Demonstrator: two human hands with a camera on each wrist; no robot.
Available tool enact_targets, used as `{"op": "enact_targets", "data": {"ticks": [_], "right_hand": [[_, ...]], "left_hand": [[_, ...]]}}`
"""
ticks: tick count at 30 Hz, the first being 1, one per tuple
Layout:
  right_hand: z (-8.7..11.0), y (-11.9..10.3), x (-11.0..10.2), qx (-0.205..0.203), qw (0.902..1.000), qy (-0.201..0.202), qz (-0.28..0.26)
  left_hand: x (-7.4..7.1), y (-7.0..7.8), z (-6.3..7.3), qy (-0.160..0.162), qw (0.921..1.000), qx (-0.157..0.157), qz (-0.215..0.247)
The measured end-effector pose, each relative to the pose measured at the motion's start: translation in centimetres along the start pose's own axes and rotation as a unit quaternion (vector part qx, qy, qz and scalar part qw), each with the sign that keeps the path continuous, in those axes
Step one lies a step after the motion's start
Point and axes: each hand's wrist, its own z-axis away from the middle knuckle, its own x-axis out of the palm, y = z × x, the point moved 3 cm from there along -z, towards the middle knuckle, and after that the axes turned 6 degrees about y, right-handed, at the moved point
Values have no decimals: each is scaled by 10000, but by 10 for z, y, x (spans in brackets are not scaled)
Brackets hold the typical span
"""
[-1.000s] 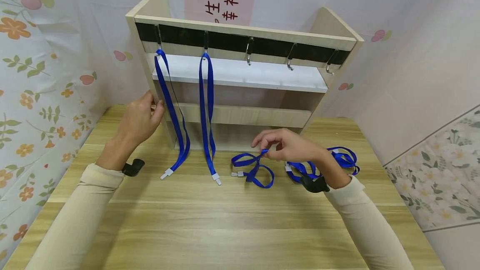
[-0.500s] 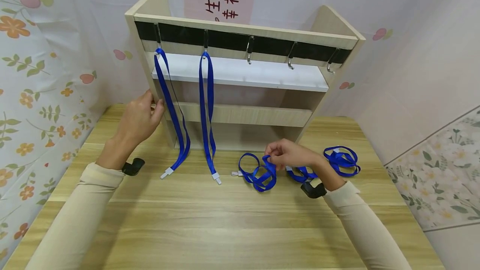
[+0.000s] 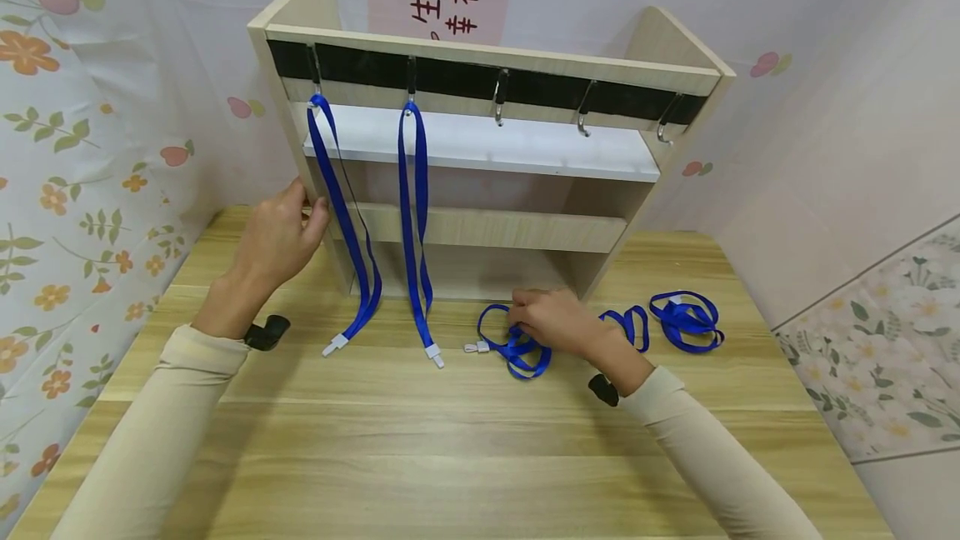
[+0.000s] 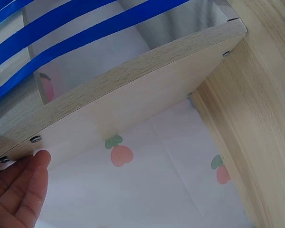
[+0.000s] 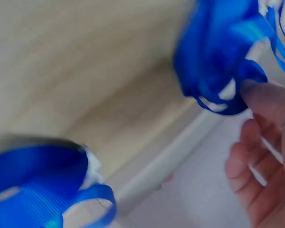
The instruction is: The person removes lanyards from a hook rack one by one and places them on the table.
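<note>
The right hand (image 3: pixel 555 319) is reaching down over a coiled blue lanyard (image 3: pixel 516 350), which is lying on the counter (image 3: pixel 420 440) in front of the shelf unit (image 3: pixel 487 227). In the right wrist view, the thumb (image 5: pixel 268 97) is touching blue ribbon and the visible fingers (image 5: pixel 240 161) are bending loosely below it. Blur is obscuring the contact; whether this grip is pinching the ribbon cannot be told. The white clip (image 3: pixel 477 347) is projecting to the left of the coil.

A second coil (image 3: pixel 645 330), partly covered by the right hand, is lying just to the right; a third coil (image 3: pixel 686 323) is lying beside it, farther right.

The left hand (image 3: pixel 277 236) is resting against the outer face of the side panel (image 4: pixel 128 104). Its grip is relaxing in a slight bend, holding nothing.

Five metal hooks (image 3: pixel 498 98) are projecting below a black strip (image 3: pixel 457 80). The first hanging lanyard (image 3: pixel 335 194) and the second hanging lanyard (image 3: pixel 422 165) are occupying the two leftmost hooks.
</note>
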Motion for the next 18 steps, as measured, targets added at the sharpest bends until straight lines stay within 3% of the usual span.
{"op": "enact_targets", "data": {"ticks": [4,9,18], "right_hand": [[1,-2,13,-293,9985,-44,463],[7,1,23,-148,9978,-373,519],[5,6,4,147,9996,108,215]], "left_hand": [[0,0,1,10,10000,-8,39],[0,0,1,4,10000,5,4],[1,-1,1,5,10000,-12,52]]}}
